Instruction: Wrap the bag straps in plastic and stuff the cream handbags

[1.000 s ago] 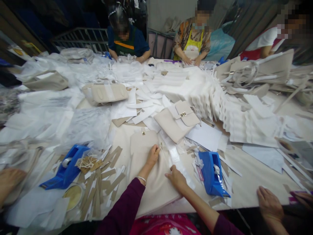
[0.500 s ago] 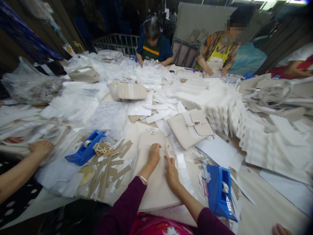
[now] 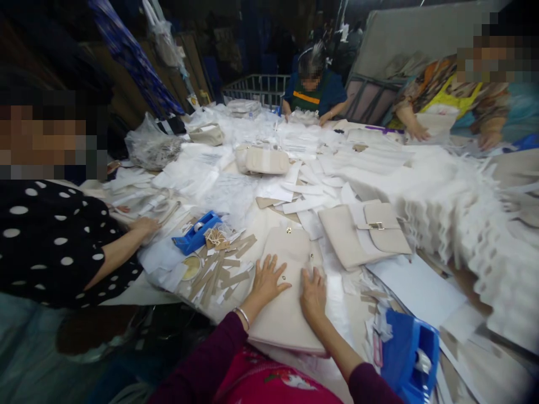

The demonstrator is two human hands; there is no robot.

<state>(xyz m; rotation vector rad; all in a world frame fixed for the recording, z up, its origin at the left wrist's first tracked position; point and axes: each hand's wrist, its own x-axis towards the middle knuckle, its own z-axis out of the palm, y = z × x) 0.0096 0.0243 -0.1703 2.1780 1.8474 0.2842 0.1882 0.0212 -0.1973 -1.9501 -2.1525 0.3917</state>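
In front of me lies a pale beige bag (image 3: 280,320) with small metal fittings along its upper part. My left hand (image 3: 268,279) rests on its left side, fingers spread apart. On the bag's right edge lies my right hand (image 3: 314,293), fingers stretched forward and palm down. Neither hand holds anything that I can see. Just beyond my right hand, a second beige bag (image 3: 341,230) with a flap and metal clasp lies at a slant. Paper strips (image 3: 219,275) in brown and white are scattered left of my left hand.
Blue tape dispensers stand at the left (image 3: 196,233) and right (image 3: 406,353). A stack of white foam sheets (image 3: 446,224) fills the right side. A co-worker in a polka-dot top (image 3: 54,241) works close on my left; two more people are across the table.
My view has swung left, bringing the co-worker beside me into sight. My left hand has gone from curled fingers to spread fingers on the bag; my right hand has flattened.
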